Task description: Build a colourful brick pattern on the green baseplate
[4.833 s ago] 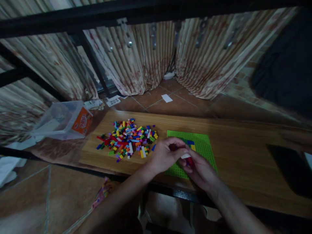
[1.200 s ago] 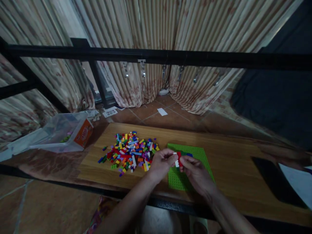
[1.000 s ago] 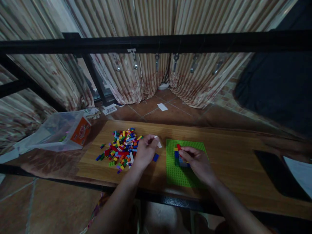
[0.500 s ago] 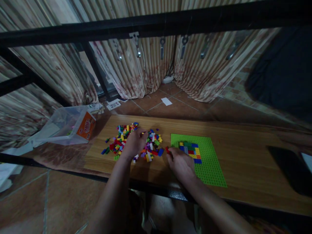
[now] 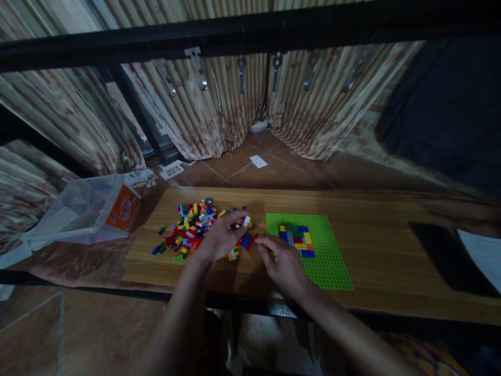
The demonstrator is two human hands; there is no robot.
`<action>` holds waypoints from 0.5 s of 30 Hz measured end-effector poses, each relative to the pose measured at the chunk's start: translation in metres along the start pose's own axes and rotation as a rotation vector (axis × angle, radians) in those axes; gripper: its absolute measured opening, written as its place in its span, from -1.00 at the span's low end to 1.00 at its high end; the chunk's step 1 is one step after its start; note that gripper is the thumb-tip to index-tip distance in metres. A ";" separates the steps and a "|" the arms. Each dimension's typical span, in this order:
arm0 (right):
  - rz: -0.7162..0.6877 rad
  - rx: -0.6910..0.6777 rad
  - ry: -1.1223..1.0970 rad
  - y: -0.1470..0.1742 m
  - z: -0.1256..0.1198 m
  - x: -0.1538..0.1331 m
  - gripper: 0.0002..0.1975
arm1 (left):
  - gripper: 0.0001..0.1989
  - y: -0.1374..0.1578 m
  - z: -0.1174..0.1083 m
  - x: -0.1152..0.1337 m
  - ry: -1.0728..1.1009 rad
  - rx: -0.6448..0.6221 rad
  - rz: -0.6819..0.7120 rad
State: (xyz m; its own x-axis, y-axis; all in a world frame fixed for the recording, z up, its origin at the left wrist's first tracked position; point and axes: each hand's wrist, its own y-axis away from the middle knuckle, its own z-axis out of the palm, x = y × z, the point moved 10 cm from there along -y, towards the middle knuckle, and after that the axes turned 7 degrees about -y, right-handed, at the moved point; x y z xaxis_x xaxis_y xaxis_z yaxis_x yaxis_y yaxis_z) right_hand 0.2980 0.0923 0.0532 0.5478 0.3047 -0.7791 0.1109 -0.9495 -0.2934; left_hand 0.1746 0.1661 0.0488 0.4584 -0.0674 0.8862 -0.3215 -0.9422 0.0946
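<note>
My left hand is over the right side of a pile of loose toy bricks. Its thumb and fingers close about a white brick. A red brick is pinched at the fingertips of my right hand, close to a blue brick at the pile's edge. Just right of that hand lies a green baseplate. On it sits a block of joined bricks in blue, yellow, red, green and orange, partly hidden by my right hand.
The wooden table runs across the view. A clear plastic bin with an orange label stands off its left end. At the right lie a black flat object and white paper. A black bar with hooks crosses above.
My right hand has moved left with the red brick, nearer the pile. My left hand has shifted right, and a white brick now shows at its fingers. The view has turned slightly right.
</note>
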 end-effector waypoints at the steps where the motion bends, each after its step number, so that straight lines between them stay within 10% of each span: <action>1: 0.005 0.015 -0.007 0.000 -0.004 0.000 -0.76 | -0.66 0.001 0.009 0.003 0.019 -0.050 0.023; 7: -0.009 0.051 0.022 -0.001 -0.021 0.000 -0.67 | -0.81 0.006 0.045 0.020 0.098 -0.298 0.098; 15: -0.010 -0.001 0.049 0.000 -0.038 0.011 -0.77 | -0.83 0.007 0.056 0.029 0.088 -0.332 0.065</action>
State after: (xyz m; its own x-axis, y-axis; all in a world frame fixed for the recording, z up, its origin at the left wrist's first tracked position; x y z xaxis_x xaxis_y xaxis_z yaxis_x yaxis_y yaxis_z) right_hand 0.3354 0.0926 0.0651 0.5867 0.3104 -0.7479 0.1179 -0.9465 -0.3003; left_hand 0.2323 0.1390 0.0498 0.3598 -0.0818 0.9294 -0.6060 -0.7779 0.1662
